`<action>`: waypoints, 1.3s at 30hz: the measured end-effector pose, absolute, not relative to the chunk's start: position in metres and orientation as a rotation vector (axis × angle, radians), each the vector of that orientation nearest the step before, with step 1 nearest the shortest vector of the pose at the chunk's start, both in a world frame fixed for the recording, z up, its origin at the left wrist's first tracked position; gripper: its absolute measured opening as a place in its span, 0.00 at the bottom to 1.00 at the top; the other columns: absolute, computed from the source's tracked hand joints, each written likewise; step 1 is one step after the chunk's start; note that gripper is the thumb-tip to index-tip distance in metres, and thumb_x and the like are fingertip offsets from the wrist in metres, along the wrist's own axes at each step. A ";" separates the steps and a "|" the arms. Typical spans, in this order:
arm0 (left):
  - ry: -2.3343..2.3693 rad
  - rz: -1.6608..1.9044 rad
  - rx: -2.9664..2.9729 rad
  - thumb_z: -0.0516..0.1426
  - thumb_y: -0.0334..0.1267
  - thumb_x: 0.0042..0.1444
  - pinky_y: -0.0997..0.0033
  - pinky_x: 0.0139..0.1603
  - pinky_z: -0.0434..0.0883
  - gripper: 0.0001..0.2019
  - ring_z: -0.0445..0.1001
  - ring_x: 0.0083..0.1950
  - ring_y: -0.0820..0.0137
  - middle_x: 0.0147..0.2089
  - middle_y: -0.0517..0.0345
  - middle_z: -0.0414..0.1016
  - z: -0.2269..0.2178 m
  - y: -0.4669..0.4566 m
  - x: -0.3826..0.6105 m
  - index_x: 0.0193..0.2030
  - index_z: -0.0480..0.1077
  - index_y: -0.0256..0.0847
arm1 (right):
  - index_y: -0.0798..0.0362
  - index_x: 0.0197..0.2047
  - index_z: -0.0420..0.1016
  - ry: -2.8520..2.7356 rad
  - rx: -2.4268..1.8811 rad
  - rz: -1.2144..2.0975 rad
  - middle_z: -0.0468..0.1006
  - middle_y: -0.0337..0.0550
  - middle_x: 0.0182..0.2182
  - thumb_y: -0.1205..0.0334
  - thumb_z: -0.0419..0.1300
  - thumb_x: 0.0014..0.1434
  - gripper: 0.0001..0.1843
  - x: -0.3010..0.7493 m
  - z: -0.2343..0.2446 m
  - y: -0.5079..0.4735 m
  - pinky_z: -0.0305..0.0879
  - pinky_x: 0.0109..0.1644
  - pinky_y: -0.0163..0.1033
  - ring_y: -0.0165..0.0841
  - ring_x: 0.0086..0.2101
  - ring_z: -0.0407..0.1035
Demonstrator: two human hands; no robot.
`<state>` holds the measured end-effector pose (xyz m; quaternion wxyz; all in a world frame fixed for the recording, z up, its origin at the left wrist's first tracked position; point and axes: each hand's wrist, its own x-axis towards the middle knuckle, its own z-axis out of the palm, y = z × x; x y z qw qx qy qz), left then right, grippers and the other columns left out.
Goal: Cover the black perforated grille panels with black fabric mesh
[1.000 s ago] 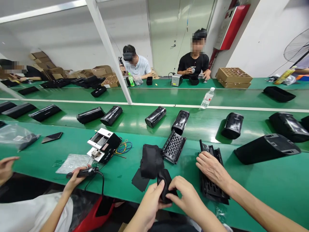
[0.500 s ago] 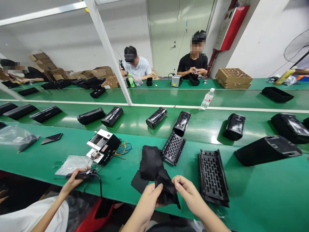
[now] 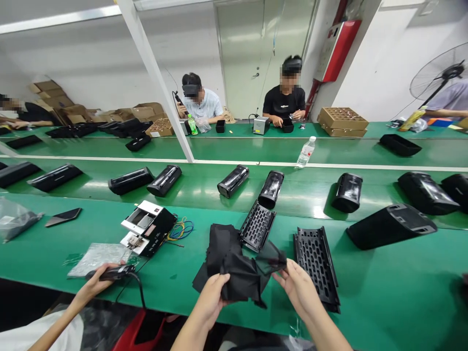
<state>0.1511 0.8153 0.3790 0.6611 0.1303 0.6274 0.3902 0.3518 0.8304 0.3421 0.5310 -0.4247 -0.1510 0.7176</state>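
Note:
My left hand [image 3: 212, 295] and my right hand [image 3: 298, 287] both grip a piece of thin black mesh fabric [image 3: 252, 273], stretched out between them above the near edge of the green table [image 3: 383, 292]. Behind it lies a pile of black fabric pieces [image 3: 219, 243]. Just right of my right hand lies a black perforated grille panel [image 3: 316, 265]. A second grille panel [image 3: 257, 225] rests behind the fabric.
A co-worker's hand [image 3: 98, 278] at the left holds a black corded tool. Near it lie a black-and-white device [image 3: 148, 226], coloured wires [image 3: 181, 229] and a plastic bag [image 3: 97, 253]. Black speaker housings [image 3: 391, 225] lie along the conveyor. A water bottle [image 3: 305, 151] stands behind; people sit opposite.
My hands have moved apart and unfolded the black fabric between them. A second person's hand that lay on the right grille panel a second ago is gone.

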 end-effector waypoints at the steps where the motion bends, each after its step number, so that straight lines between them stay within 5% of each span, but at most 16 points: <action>1: 1.432 0.887 0.267 0.56 0.36 0.43 0.69 0.28 0.70 0.05 0.73 0.29 0.67 0.25 0.56 0.75 0.372 0.818 0.146 0.27 0.67 0.37 | 0.52 0.31 0.71 -0.327 -1.018 1.682 0.76 0.41 0.33 0.54 0.60 0.47 0.11 0.358 0.339 0.834 0.65 0.39 0.39 0.31 0.33 0.68; 8: 1.704 0.653 0.395 0.51 0.35 0.47 0.65 0.33 0.71 0.04 0.72 0.34 0.67 0.31 0.51 0.73 0.311 0.845 0.115 0.30 0.62 0.38 | 0.52 0.31 0.72 -0.165 -0.990 1.526 0.78 0.38 0.32 0.57 0.61 0.46 0.09 0.402 0.322 0.854 0.67 0.40 0.35 0.29 0.35 0.70; 13: 1.933 0.477 0.576 0.52 0.37 0.45 0.54 0.35 0.68 0.07 0.71 0.41 0.51 0.36 0.37 0.70 0.302 0.855 0.107 0.30 0.62 0.35 | 0.50 0.34 0.73 -0.114 -0.961 1.515 0.78 0.39 0.32 0.56 0.59 0.48 0.09 0.411 0.325 0.858 0.68 0.38 0.34 0.30 0.36 0.70; 16: 2.055 0.470 0.765 0.57 0.34 0.40 0.48 0.50 0.58 0.14 0.57 0.56 0.43 0.50 0.29 0.63 0.318 0.857 0.108 0.36 0.64 0.32 | 0.49 0.33 0.74 -0.095 -0.931 1.556 0.79 0.38 0.32 0.57 0.58 0.50 0.08 0.403 0.335 0.855 0.68 0.37 0.33 0.29 0.36 0.71; 19: 1.909 0.648 1.005 0.59 0.37 0.40 0.54 0.57 0.50 0.27 0.48 0.62 0.51 0.58 0.35 0.54 0.339 0.854 0.125 0.49 0.59 0.34 | 0.50 0.34 0.74 -0.083 -0.882 1.616 0.78 0.39 0.35 0.58 0.57 0.51 0.08 0.387 0.349 0.851 0.68 0.39 0.34 0.30 0.37 0.71; 22: 1.426 0.836 0.808 0.59 0.44 0.41 0.62 0.52 0.60 0.33 0.61 0.56 0.58 0.55 0.38 0.60 0.354 0.846 0.163 0.54 0.54 0.36 | 0.50 0.35 0.74 -0.048 -0.810 1.680 0.78 0.41 0.35 0.58 0.57 0.51 0.09 0.365 0.361 0.845 0.68 0.41 0.38 0.33 0.38 0.70; 27: 1.034 0.912 0.209 0.60 0.42 0.42 0.65 0.44 0.68 0.22 0.72 0.44 0.62 0.44 0.44 0.73 0.369 0.834 0.209 0.45 0.65 0.35 | 0.52 0.34 0.74 0.009 -0.695 1.783 0.78 0.43 0.36 0.56 0.58 0.50 0.11 0.338 0.368 0.835 0.64 0.46 0.41 0.34 0.41 0.69; 31: 1.101 1.029 0.219 0.60 0.38 0.43 0.67 0.41 0.70 0.17 0.74 0.41 0.63 0.38 0.48 0.77 0.401 0.831 0.198 0.41 0.69 0.34 | 0.48 0.34 0.74 0.031 -0.616 1.846 0.78 0.39 0.36 0.55 0.56 0.51 0.09 0.340 0.368 0.826 0.62 0.47 0.40 0.31 0.40 0.69; 35: 1.148 0.938 0.298 0.59 0.38 0.44 0.66 0.38 0.72 0.19 0.74 0.41 0.62 0.38 0.48 0.77 0.436 0.824 0.175 0.44 0.68 0.35 | 0.51 0.37 0.73 -0.017 -0.644 1.936 0.78 0.42 0.33 0.46 0.53 0.51 0.19 0.347 0.374 0.822 0.65 0.39 0.38 0.32 0.34 0.71; 39: 1.178 0.931 0.319 0.58 0.39 0.45 0.63 0.39 0.71 0.20 0.73 0.43 0.60 0.39 0.47 0.77 0.458 0.815 0.165 0.46 0.67 0.36 | 0.52 0.43 0.71 -0.123 -0.849 1.981 0.77 0.43 0.36 0.58 0.61 0.46 0.19 0.348 0.388 0.826 0.65 0.38 0.37 0.34 0.36 0.70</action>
